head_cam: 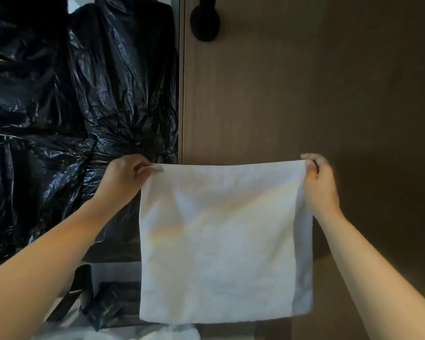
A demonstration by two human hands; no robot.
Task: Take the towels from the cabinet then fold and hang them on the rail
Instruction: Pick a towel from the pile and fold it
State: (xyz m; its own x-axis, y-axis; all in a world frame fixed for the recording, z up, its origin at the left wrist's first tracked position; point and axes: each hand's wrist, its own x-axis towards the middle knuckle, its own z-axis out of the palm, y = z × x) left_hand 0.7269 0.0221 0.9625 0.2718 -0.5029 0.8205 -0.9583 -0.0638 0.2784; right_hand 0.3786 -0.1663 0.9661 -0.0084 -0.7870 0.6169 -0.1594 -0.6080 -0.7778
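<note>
One white towel up in the air, two hands on it: the left hand pinches the top left corner beside one small tag, and the right hand pinches the top right corner. It hangs flat in front of the wooden panel, with a second layer showing along its right edge. One round black fitting sits high on the panel. Crumpled black plastic covers the left, and more white cloth lies below
</note>
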